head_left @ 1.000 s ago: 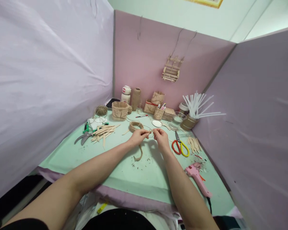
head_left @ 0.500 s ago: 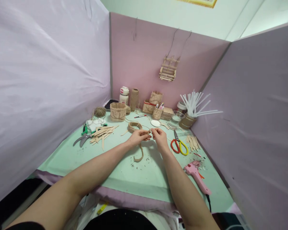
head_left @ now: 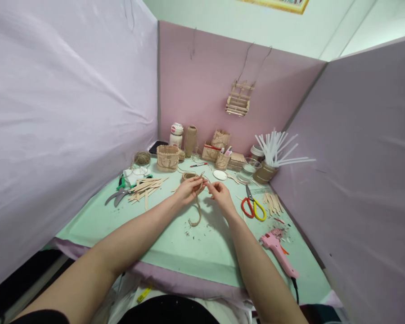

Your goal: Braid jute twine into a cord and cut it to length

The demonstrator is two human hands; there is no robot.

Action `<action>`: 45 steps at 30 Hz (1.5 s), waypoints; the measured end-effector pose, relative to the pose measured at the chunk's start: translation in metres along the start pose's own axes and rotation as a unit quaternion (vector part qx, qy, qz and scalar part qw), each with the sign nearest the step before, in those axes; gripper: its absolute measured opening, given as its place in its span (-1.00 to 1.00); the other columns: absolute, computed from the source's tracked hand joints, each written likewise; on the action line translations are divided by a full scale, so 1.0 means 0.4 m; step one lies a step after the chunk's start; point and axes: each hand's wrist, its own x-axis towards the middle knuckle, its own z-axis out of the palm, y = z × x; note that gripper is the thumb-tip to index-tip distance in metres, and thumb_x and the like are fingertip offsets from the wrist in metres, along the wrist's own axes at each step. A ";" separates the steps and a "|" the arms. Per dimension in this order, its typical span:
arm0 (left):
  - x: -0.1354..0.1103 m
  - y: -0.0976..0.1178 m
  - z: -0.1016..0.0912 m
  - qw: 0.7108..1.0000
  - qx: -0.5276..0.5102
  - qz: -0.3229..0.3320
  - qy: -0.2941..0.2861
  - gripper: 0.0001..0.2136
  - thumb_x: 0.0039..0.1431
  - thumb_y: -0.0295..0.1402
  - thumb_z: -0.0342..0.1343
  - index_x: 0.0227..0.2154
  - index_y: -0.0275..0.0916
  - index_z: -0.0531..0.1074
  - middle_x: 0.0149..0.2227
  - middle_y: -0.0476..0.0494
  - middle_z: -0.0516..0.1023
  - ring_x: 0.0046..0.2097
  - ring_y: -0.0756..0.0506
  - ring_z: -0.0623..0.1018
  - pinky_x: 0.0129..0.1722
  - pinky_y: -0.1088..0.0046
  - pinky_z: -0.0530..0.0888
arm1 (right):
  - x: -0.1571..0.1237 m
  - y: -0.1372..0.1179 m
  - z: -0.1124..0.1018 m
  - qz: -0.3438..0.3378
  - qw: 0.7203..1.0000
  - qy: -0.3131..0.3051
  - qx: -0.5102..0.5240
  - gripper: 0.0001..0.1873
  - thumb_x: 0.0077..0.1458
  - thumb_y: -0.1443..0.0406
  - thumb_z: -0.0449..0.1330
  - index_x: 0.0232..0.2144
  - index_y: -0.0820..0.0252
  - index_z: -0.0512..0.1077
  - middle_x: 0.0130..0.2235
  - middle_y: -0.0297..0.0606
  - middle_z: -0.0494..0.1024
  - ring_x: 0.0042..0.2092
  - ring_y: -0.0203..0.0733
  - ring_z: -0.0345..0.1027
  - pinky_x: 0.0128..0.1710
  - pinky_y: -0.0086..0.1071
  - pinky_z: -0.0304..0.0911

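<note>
Over the middle of the green-covered table, my left hand [head_left: 190, 189] is closed on a braided jute cord [head_left: 199, 211]. The cord's tail hangs below the fingers and curls on the tabletop. My right hand [head_left: 219, 192] is close beside the left fingertips, its thumb and forefinger pinched. Whatever lies in that pinch is too small to make out. Just behind the left hand sits a coil of jute [head_left: 188, 176], partly hidden by the fingers. A thin strand runs from the coil side toward the hands.
Scissors [head_left: 253, 207] and a pink glue gun [head_left: 279, 252] lie to the right. Left are wooden sticks [head_left: 146, 189] and pruning shears [head_left: 119, 196]. Along the back stand a woven-look basket [head_left: 167, 159], jars and white glue sticks [head_left: 276, 148]. Fabric walls enclose three sides.
My right hand has drawn slightly away from the left one. My left hand has turned and shifted a little up, with a cord end now showing above its fingers.
</note>
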 end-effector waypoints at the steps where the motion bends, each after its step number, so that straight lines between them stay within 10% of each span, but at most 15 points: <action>1: 0.001 0.006 0.000 1.000 -0.021 0.008 0.001 -0.90 0.09 -0.61 0.05 -0.37 -0.38 0.44 -0.35 -0.18 0.55 -0.31 0.05 0.55 -0.29 0.63 0.49 | -0.005 -0.001 0.010 -0.005 1.000 -0.011 -0.005 -0.63 -0.18 0.04 0.24 -0.45 0.20 0.30 -0.48 -0.39 0.35 -0.43 -0.33 0.23 -0.46 -0.45 0.18; 15: -0.009 0.016 0.011 0.998 -0.035 0.057 0.019 -0.93 0.09 -0.57 0.07 -0.38 -0.41 0.45 -0.33 -0.21 0.55 -0.28 0.02 0.55 -0.26 0.58 0.48 | -0.042 0.010 0.075 -0.034 0.998 -0.037 -0.043 -0.88 -0.15 0.27 0.14 -0.48 0.21 0.35 -0.50 -0.37 0.42 -0.47 -0.32 0.25 -0.44 -0.43 0.17; 21: 0.004 0.021 -0.006 0.997 -0.061 0.036 0.037 -0.92 0.12 -0.57 0.04 -0.40 -0.41 0.44 -0.38 -0.19 0.53 -0.33 0.03 0.54 -0.26 0.54 0.50 | -0.043 -0.019 0.060 0.171 0.960 -0.119 0.188 -0.84 -0.20 0.34 0.15 -0.43 0.21 0.33 -0.48 -0.36 0.41 -0.49 -0.38 0.25 -0.47 -0.46 0.23; 28: 0.008 0.014 -0.008 0.996 -0.081 0.013 0.042 -0.87 0.14 -0.60 -0.02 -0.43 -0.40 0.42 -0.41 -0.17 0.52 -0.34 0.03 0.54 -0.25 0.56 0.49 | -0.038 -0.031 0.050 0.218 0.939 -0.129 0.233 -0.79 -0.16 0.27 0.22 -0.47 0.20 0.24 -0.60 -0.51 0.20 -0.67 -0.55 -0.17 -0.74 -0.62 -0.33; 33: 0.005 0.017 -0.007 0.997 -0.073 0.023 0.032 -0.88 0.12 -0.60 0.00 -0.43 -0.41 0.42 -0.41 -0.17 0.51 -0.34 0.04 0.54 -0.26 0.57 0.49 | -0.049 -0.022 0.055 0.127 0.979 -0.077 0.141 -0.65 -0.16 0.08 0.25 -0.49 0.19 0.26 -0.63 -0.51 0.22 -0.67 -0.50 -0.05 -0.73 -0.58 -0.18; 45: 0.026 0.082 -0.034 0.992 -0.080 0.056 0.085 -0.87 0.14 -0.62 -0.03 -0.42 -0.43 0.41 -0.41 -0.18 0.52 -0.36 0.05 0.53 -0.28 0.59 0.48 | -0.069 -0.061 0.021 0.179 0.939 -0.266 0.120 -0.66 -0.19 0.29 0.30 -0.32 0.21 0.30 -0.34 -0.25 0.52 -0.42 -0.35 0.39 -0.38 -0.44 0.32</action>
